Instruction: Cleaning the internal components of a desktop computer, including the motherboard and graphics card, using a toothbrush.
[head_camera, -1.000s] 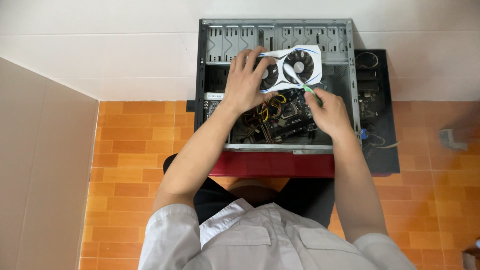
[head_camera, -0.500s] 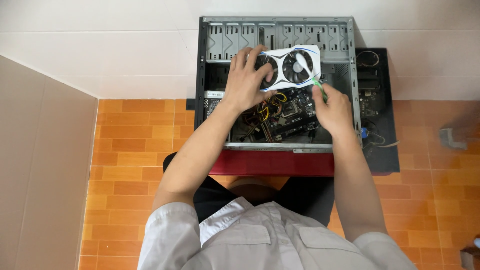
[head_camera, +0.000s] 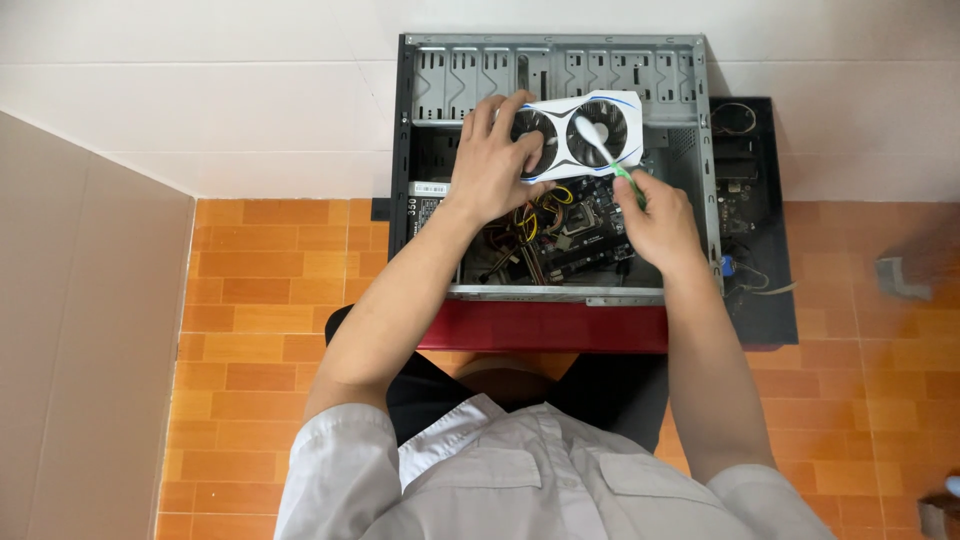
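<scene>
An open grey computer case (head_camera: 552, 60) lies on its side in front of me. My left hand (head_camera: 492, 162) grips the left end of a white graphics card (head_camera: 632, 148) with two black fans, holding it above the case interior. My right hand (head_camera: 655, 218) holds a small brush with a green handle and white bristles (head_camera: 598, 142); the bristles rest on the card's right fan. Below the card I see the motherboard (head_camera: 590, 225) and a bundle of coloured cables (head_camera: 525, 240).
The case rests on a red surface (head_camera: 555, 327) above an orange tiled floor (head_camera: 250, 300). A black side panel (head_camera: 758, 250) with parts lies right of the case. A white wall (head_camera: 200, 90) is beyond. A beige board (head_camera: 80, 330) stands at left.
The brush has moved from the card's lower right edge up onto the right fan. The left hand keeps holding the card, which has barely shifted.
</scene>
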